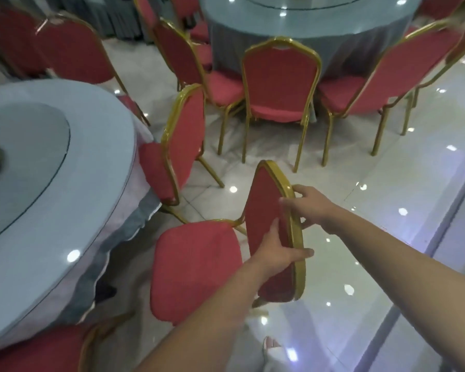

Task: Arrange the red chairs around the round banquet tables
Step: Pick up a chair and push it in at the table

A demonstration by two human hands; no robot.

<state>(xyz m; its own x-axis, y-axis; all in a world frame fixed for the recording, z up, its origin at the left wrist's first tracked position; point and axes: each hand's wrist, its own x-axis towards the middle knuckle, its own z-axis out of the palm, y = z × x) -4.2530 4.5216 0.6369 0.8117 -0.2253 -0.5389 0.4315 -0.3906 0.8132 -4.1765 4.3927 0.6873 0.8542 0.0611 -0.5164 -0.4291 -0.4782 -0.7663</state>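
Gold tubing along the backrest edge is what both hands hold. The left hand (275,255) wraps the lower part of the rail with its thumb across the outside, and the right hand (305,208) curls its fingers round the rail higher up. The held red chair (196,267) sits at lower centre of the frame. Its seat points toward the near round banquet table (110,167) at left, close to the hanging tablecloth (134,226) but apart from it. Its legs are mostly hidden, so I cannot tell whether they are all on the floor.

To place it well, I judge the back should be squared to the table rim and the chair then slid straight in, both grips on the rail so it does not swing. The edges to watch are the neighbouring red chair (180,146) just above, tucked against the cloth, and another chair (38,350) in the bottom left corner. The slot between them looks wide enough for one seat. The draped cloth could catch under a front leg.

Glossy tile floor (373,224) lies open to the right, behind the backrest. The far table (320,30) at upper centre, ringed with chairs, is well apart.
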